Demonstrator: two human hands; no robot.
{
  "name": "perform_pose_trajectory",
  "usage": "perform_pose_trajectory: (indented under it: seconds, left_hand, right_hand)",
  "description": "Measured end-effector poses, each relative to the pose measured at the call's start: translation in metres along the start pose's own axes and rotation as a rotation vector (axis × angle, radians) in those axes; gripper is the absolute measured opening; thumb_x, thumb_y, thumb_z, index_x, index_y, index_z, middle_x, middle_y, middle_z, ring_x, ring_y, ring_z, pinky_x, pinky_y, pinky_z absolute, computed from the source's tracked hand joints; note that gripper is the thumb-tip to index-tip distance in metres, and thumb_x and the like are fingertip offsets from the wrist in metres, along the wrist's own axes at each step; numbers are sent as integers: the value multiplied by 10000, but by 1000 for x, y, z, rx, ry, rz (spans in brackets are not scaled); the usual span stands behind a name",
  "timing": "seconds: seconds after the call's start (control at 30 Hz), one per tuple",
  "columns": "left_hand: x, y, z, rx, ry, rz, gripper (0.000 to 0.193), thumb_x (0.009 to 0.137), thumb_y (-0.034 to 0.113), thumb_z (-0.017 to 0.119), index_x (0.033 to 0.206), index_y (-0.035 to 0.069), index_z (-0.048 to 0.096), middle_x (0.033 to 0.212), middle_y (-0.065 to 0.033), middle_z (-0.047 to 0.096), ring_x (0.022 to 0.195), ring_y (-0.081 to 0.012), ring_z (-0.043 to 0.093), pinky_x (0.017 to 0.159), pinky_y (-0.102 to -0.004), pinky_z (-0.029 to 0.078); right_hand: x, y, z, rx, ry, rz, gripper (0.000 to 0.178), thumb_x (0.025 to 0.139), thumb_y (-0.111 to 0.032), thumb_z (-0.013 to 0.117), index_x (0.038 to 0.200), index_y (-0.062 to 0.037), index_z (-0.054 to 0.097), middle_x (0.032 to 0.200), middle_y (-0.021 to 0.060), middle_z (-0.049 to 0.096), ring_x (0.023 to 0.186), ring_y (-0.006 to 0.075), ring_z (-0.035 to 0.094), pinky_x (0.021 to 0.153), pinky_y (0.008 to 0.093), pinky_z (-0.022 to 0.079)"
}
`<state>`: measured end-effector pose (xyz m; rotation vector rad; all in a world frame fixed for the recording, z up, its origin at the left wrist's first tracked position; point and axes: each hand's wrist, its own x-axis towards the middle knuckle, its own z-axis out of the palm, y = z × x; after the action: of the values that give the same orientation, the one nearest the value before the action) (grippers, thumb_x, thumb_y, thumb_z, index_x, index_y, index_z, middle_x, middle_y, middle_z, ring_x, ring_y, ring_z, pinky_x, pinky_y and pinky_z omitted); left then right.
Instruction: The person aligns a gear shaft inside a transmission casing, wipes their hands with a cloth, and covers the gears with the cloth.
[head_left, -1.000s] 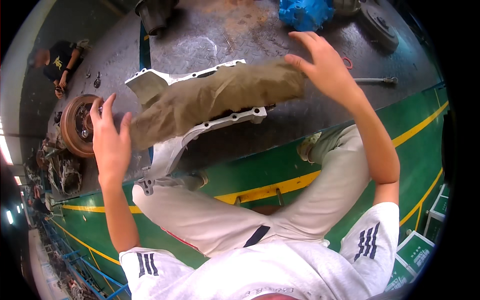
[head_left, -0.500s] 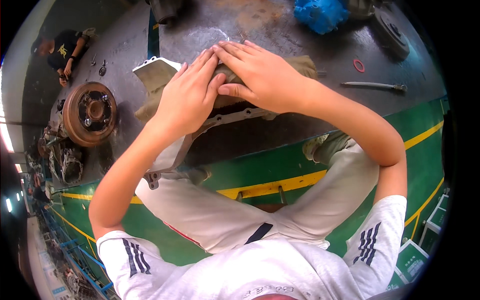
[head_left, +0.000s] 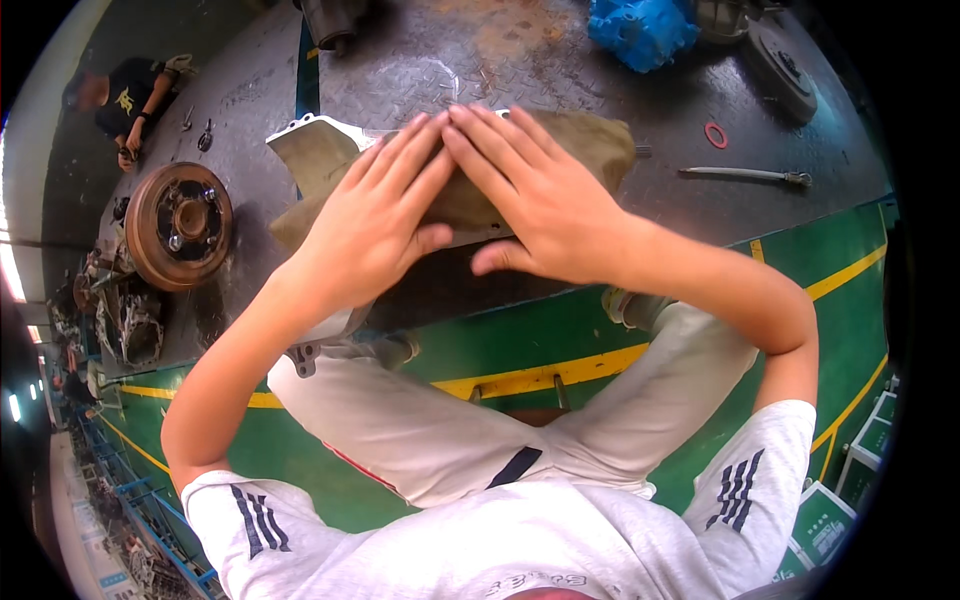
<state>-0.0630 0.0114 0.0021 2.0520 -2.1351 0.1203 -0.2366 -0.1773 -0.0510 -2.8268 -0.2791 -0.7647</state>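
My left hand [head_left: 375, 220] lies flat, fingers stretched out, on an olive-brown cloth [head_left: 597, 150]. Beside it my right hand [head_left: 545, 210] rests the same way on the cloth, and the fingertips of both hands nearly meet at the far side. Both thumbs point inward, apart from each other. The cloth is spread over a pale metal casing [head_left: 338, 324] with a flanged edge and bolt holes. Much of the casing is hidden under the cloth and my hands.
A rusty brake drum [head_left: 180, 228] stands on the metal workbench [head_left: 400, 80] at left. Right lie a red ring [head_left: 715, 136] and a rod-like tool [head_left: 748, 174]. A blue machine part [head_left: 642, 32] is farther back. Another person [head_left: 130, 105] handles something at far left.
Both hands have slid toward me over the cloth, and the fingertips came back from its far edge. My thumbs have moved apart, and the right hand now lies flatter.
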Motion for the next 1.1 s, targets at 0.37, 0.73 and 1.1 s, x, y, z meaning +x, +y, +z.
perform_pose_trajectory:
  seconds: [0.37,0.73,1.1]
  left_hand:
    - [-8,-2,-10,-144,-76,-125,698,1112,440,439,1673,44,308,1728,-175,323,1592,-362,317,1287,-475,252]
    - [-24,-10,-15,-193,78,-292,592,1104,243,480,1650,54,356,1682,-177,414,1567,-371,366,1281,-441,292]
    - [-23,-5,-18,-107,106,-310,704,1003,274,678,1598,22,399,1564,-232,488,1435,-444,465,1206,-509,359]
  right_hand:
    - [-13,17,-2,104,17,117,855,1033,-542,590,1666,-37,316,1742,164,295,1614,371,263,1300,555,218]
    - [-16,53,-28,144,141,261,515,1106,-438,526,1412,-38,631,1489,172,607,1425,346,508,1252,490,291]
    - [-12,79,-14,-29,175,311,321,1000,-277,706,1181,-12,711,1328,165,689,1243,352,607,1141,489,421]
